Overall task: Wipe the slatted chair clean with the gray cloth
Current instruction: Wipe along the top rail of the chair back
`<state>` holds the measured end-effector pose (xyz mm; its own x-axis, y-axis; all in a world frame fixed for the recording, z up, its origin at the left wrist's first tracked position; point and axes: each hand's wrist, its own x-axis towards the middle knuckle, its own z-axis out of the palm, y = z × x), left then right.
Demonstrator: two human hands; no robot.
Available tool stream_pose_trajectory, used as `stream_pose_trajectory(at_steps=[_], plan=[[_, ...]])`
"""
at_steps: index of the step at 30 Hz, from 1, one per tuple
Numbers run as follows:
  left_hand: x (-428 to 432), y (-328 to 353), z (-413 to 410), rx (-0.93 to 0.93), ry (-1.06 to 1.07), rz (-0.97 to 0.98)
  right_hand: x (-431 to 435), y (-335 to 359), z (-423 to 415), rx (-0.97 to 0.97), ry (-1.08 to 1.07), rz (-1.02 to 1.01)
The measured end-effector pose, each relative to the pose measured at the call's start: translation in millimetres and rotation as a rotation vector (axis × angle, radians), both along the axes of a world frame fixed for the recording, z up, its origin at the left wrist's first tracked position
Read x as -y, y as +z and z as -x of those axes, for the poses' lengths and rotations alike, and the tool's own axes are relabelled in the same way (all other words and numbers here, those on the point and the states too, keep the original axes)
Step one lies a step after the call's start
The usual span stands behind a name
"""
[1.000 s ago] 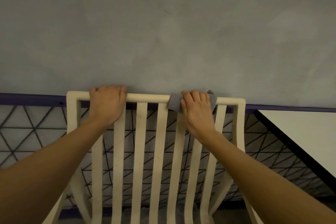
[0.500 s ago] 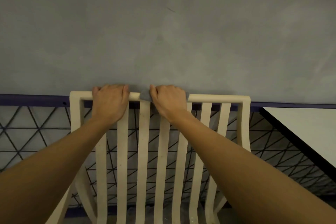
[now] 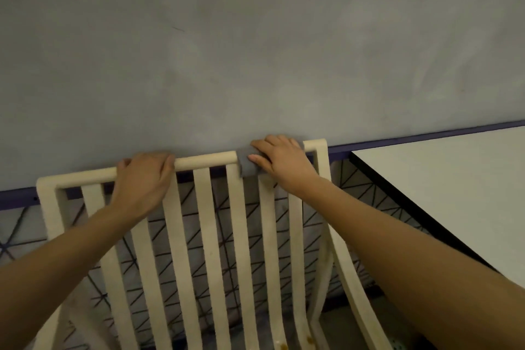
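A cream slatted chair [image 3: 208, 236] stands with its back toward me, its top rail running from lower left to upper right. My left hand [image 3: 145, 179] grips the top rail left of the middle, fingers curled over it. My right hand [image 3: 281, 162] holds the gray cloth [image 3: 247, 163] wrapped around the top rail near its right end, thumb in front and fingers over the top. Most of the cloth is hidden under that hand.
A gray wall [image 3: 255, 51] rises directly behind the chair, with a dark blue strip [image 3: 397, 140] and a black triangle-patterned section [image 3: 363, 193] below it. A white table [image 3: 454, 196] with a dark edge stands close to the chair's right side.
My right hand slid the cloth left to the middle of the top rail, then back right to near its right end. My left hand kept its grip. The view tilted.
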<state>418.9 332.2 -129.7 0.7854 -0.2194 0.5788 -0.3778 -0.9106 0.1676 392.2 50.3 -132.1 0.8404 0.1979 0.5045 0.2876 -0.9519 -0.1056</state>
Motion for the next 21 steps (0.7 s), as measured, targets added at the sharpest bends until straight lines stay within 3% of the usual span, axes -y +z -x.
stream_pose_trajectory(at_steps=[4,10,14,21], plan=[[78.0,3.4,13.9,-0.031,-0.195,-0.126,29.6,-2.7,6.5,0.024,-0.023,-0.017],[165.7,5.6,16.7,-0.113,-0.246,-0.267,66.7,-11.3,9.9,0.052,-0.045,-0.103],[185.9,3.6,14.7,-0.14,-0.24,-0.302,88.6,-17.1,18.3,0.018,-0.041,-0.314],[207.3,2.0,15.8,-0.13,-0.213,-0.31,92.7,-15.8,25.6,-0.019,-0.038,-0.514]])
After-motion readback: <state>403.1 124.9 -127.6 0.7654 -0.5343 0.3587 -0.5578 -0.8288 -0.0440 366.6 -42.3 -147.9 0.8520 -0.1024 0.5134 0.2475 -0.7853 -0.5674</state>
